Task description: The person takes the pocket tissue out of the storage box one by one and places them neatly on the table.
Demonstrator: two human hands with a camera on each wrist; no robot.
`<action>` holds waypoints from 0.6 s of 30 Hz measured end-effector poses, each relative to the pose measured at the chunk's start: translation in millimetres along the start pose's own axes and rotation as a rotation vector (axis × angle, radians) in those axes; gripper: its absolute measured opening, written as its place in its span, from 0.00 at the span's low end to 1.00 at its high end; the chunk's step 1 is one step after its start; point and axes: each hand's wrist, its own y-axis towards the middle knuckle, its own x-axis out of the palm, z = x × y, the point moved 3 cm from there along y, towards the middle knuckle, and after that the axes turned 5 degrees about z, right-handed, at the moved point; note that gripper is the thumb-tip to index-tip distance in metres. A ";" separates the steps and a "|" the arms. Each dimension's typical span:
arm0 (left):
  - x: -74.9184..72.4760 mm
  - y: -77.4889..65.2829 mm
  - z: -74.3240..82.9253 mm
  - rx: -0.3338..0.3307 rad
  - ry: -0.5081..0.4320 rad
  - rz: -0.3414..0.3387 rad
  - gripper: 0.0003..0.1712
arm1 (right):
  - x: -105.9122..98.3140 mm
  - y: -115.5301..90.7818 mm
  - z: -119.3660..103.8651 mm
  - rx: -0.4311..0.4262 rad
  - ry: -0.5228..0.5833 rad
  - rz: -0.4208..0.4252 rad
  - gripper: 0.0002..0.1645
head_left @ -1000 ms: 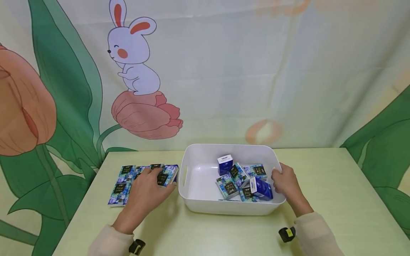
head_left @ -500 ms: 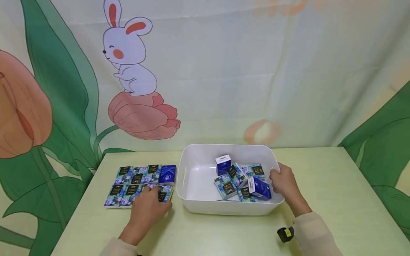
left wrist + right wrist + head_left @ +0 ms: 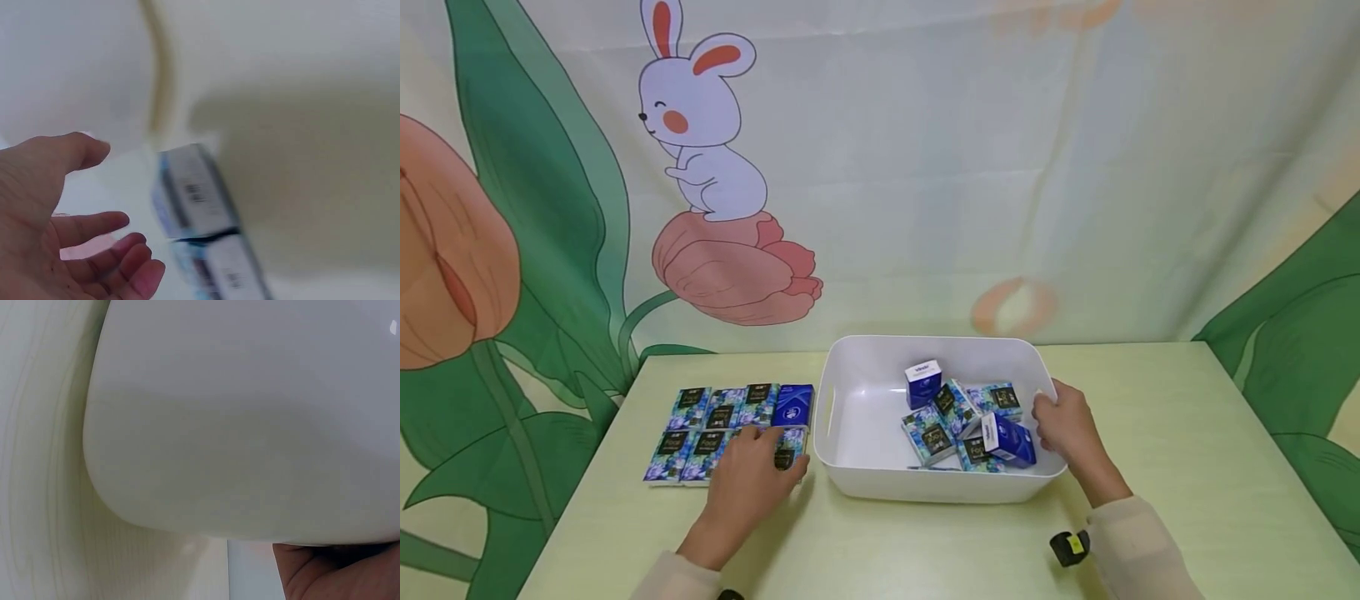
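My left hand [image 3: 748,479] hovers at the right end of the front row of tissue packs, over a floral pack [image 3: 790,448] and hiding part of its neighbour. In the left wrist view the thumb and loosely bent fingers stand apart from two packs [image 3: 197,190], with nothing between them. Behind lies a blue tissue pack [image 3: 794,406], ending the back row of floral packs [image 3: 758,406]. My right hand [image 3: 1066,421] grips the right end wall of a white plastic bin [image 3: 940,487]; the right wrist view shows that hand [image 3: 337,578] partly hidden behind the wall.
Inside the bin several floral packs [image 3: 930,435] and two blue packs [image 3: 922,385] lie jumbled toward the right. The bin stands on a pale wooden table [image 3: 1165,433], close beside the rows. A printed cloth backdrop [image 3: 910,208] hangs behind the table.
My left hand has come forward from the back row, moving a floral pack to the front row's right end and uncovering the blue one. Its fingers have since lifted slightly. The right hand stays put.
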 end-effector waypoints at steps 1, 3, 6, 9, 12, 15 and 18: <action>-4.5 2.2 2.8 0.013 -0.016 0.021 0.31 | 0.1 -0.2 -0.2 0.000 -0.002 -0.001 0.22; -14.0 6.9 10.4 0.043 -0.037 0.065 0.27 | 0.2 -0.4 -0.7 -0.002 -0.001 -0.002 0.22; -26.8 14.5 21.9 0.087 -0.048 0.098 0.24 | 0.3 -0.3 -0.5 -0.006 -0.006 0.001 0.22; -35.7 22.5 32.8 0.134 -0.041 0.102 0.23 | 0.7 -0.1 0.3 -0.004 -0.011 0.005 0.23; -42.2 30.0 43.3 0.175 -0.035 0.105 0.21 | 0.2 -0.3 1.0 0.005 -0.012 0.007 0.22; -46.8 36.2 53.0 0.208 -0.038 0.110 0.20 | 0.0 -0.2 1.5 0.007 -0.010 0.007 0.23; -49.1 42.1 64.5 0.250 -0.037 0.088 0.20 | 0.1 0.2 1.6 0.000 -0.008 0.004 0.23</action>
